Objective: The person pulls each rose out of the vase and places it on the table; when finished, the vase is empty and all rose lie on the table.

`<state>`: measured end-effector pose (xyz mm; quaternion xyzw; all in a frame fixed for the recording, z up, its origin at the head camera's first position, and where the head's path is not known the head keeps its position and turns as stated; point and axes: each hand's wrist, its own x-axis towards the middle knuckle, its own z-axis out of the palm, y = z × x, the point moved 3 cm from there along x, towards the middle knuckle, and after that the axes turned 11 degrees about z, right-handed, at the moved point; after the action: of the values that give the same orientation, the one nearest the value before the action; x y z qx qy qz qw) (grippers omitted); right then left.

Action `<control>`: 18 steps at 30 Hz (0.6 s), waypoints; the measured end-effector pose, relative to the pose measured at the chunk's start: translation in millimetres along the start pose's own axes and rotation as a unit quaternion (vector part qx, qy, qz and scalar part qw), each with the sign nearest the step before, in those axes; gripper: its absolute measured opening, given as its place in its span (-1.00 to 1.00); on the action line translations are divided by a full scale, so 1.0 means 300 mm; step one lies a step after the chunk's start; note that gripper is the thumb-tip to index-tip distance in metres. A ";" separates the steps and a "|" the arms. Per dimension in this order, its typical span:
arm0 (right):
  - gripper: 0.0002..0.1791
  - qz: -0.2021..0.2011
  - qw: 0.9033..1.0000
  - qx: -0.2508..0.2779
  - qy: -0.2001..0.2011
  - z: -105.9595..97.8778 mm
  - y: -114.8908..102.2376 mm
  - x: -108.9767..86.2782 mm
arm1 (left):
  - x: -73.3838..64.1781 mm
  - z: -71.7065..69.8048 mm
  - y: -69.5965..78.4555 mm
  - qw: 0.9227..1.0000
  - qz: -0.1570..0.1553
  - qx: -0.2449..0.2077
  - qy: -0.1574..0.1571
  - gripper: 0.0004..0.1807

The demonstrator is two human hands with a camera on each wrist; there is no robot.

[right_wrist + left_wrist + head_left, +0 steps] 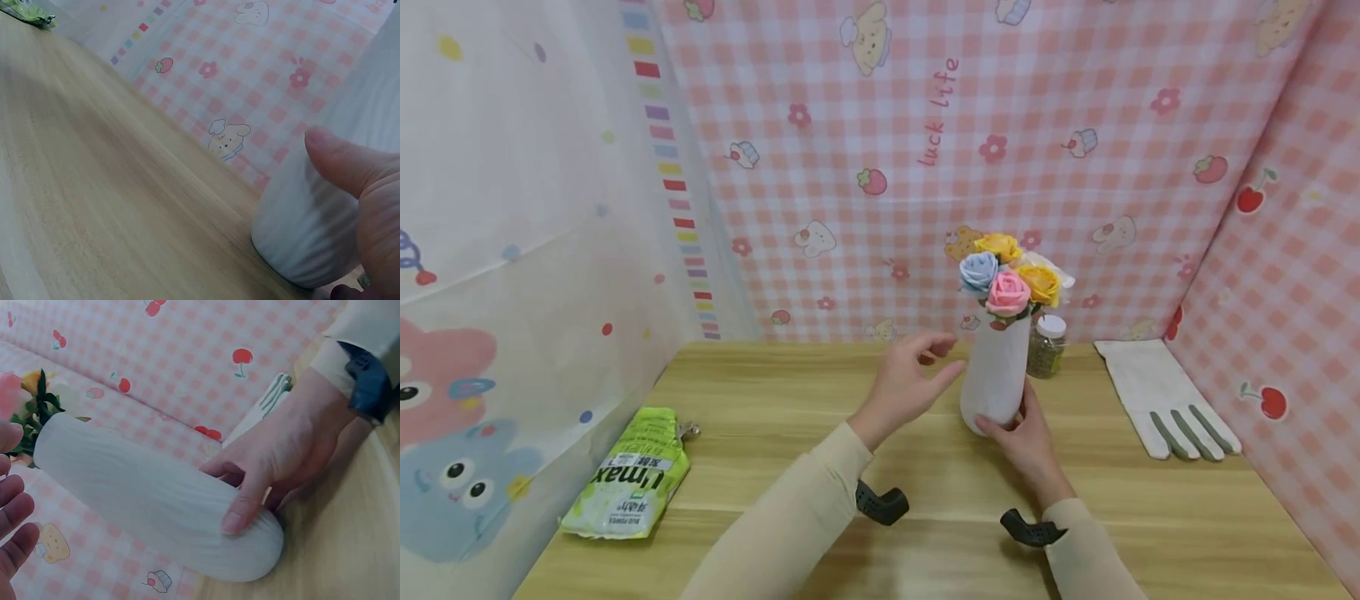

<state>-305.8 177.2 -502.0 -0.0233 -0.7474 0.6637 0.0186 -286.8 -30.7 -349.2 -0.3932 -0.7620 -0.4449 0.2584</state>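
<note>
A white ribbed vase (996, 371) stands slightly tilted on the wooden table, holding pink, blue and yellow artificial roses (1009, 292). My right hand (1028, 437) grips the vase low down, its thumb across the front near the base, as the left wrist view shows with the right hand (275, 456) on the ribbed wall. My left hand (910, 379) is raised just left of the vase, fingers loosely bent and apart from it, holding nothing. In the right wrist view the thumb (344, 162) lies along the vase (312, 231).
Behind the vase stands a small clear jar (1047, 346) with a white lid. A white glove with grey-green fingers (1165, 396) lies at the right. Toward the left lies a green pouch (632, 475). Patterned cloth (880, 217) walls off the back and sides.
</note>
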 end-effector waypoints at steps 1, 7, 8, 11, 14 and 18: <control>0.17 0.001 1.000 -0.005 0.005 0.000 0.005 0.001 | 0.016 0.008 -0.005 1.000 -0.002 0.002 -0.002 -0.67; 0.13 -0.015 0.997 -0.058 0.044 -0.015 0.027 0.006 | 0.107 0.049 -0.023 1.000 -0.007 0.008 -0.026 -0.67; 0.12 -0.020 0.996 -0.072 0.051 -0.018 0.027 0.006 | 0.121 0.054 -0.023 1.000 -0.006 0.010 -0.029 -0.67; 0.10 -0.036 0.988 -0.127 0.076 -0.032 0.021 0.002 | 0.161 0.067 -0.021 0.999 0.002 0.020 -0.031 -0.70; 0.12 -0.047 0.980 -0.171 0.086 -0.041 0.011 -0.004 | 0.192 0.079 -0.021 0.999 0.009 0.025 -0.026 -0.77; 0.12 -0.051 0.977 -0.190 0.082 -0.045 0.006 -0.007 | 0.212 0.099 -0.032 0.999 0.002 0.027 -0.017 -0.82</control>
<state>-303.0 190.7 -502.3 -0.0428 -0.8562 0.5033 0.1085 -331.5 16.1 -320.6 -0.3955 -0.7770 -0.4170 0.2567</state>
